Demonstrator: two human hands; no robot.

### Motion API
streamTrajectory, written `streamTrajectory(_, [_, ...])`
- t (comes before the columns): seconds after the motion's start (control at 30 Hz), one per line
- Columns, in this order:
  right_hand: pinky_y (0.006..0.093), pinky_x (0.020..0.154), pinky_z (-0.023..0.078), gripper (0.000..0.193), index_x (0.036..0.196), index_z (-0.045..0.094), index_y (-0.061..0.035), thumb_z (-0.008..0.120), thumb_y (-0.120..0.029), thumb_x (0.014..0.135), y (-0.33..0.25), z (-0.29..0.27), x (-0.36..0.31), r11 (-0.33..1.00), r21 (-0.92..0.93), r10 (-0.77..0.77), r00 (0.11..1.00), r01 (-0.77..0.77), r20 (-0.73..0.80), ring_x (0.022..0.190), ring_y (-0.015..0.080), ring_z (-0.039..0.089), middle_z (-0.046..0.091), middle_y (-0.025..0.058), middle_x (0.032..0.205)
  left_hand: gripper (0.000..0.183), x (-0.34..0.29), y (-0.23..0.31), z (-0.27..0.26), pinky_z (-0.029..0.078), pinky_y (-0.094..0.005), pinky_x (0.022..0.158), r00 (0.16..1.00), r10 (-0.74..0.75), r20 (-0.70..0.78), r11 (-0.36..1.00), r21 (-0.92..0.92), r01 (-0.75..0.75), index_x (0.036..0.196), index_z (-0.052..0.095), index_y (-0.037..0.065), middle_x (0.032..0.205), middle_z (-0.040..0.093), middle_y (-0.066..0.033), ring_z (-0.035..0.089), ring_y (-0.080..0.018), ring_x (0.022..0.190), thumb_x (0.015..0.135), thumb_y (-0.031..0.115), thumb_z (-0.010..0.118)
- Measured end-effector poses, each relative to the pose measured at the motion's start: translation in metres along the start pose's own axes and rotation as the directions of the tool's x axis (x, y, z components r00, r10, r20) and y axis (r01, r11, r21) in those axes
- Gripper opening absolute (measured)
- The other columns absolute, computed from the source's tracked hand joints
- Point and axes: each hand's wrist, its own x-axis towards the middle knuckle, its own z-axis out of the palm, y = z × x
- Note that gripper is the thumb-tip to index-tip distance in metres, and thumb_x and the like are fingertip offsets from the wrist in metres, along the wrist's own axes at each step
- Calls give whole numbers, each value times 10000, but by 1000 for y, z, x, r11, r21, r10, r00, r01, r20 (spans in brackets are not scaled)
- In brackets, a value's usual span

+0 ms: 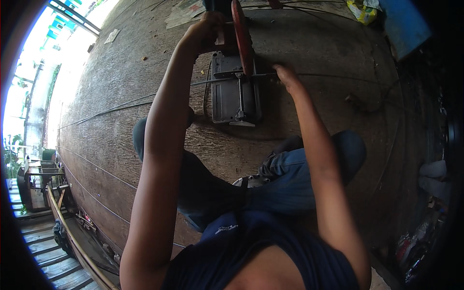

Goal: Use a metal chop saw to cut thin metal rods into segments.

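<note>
A cut-off saw with a dark base plate (224, 104) and a red blade guard (243, 38) stands on the floor in front of me. My left hand (209, 30) is closed around the saw's handle, left of the guard; its fingers are partly hidden. Long thin metal rods (140, 100) run in from the left, and one crosses the base under the guard, at the saw's clamp (240, 96). Right of the saw, my right hand (287, 78) is closed on the rod where it comes out, though its fingers are small and slightly blurred.
I sit with bent legs on worn wooden boards (111, 101). More rods lie along the floor at left and at the top. A blue panel (406, 26) and a yellow bag (361, 12) are at the far right. Beyond the left edge runs a railing (72, 241).
</note>
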Motion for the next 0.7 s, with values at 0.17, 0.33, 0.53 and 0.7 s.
streamTrajectory(0.17, [260,539,439,244,895,676,-80,532,-276,875,11,-3,10,999,33,-6,1000,7,-20,607,91,559,622,10,733,281,-10,8,12,319,-219,397,998,-36,-60,998,41,39,868,631,192,610,470,61,423,-50,476,901,418,468])
streamTrajectory(0.33, [251,512,425,242,898,673,-77,524,-267,878,7,0,4,999,35,-15,999,16,-39,592,91,551,614,12,726,280,-17,10,12,330,-224,418,996,-20,-82,995,92,27,887,636,198,628,462,50,409,-54,484,894,425,473])
streamTrajectory(0.53, [256,506,425,249,940,664,-64,486,-230,886,17,-2,16,999,43,-8,999,9,-36,589,97,550,621,25,760,300,1,0,4,340,-229,432,999,-17,-47,997,81,21,896,643,199,637,461,40,397,-58,491,896,435,457])
streamTrajectory(0.7, [275,544,450,272,962,661,-57,479,-248,893,15,0,15,999,38,15,1000,-14,-27,654,99,568,634,31,795,311,1,-2,2,346,-230,439,999,16,-46,997,70,-13,893,647,197,643,475,33,393,-60,491,896,441,455])
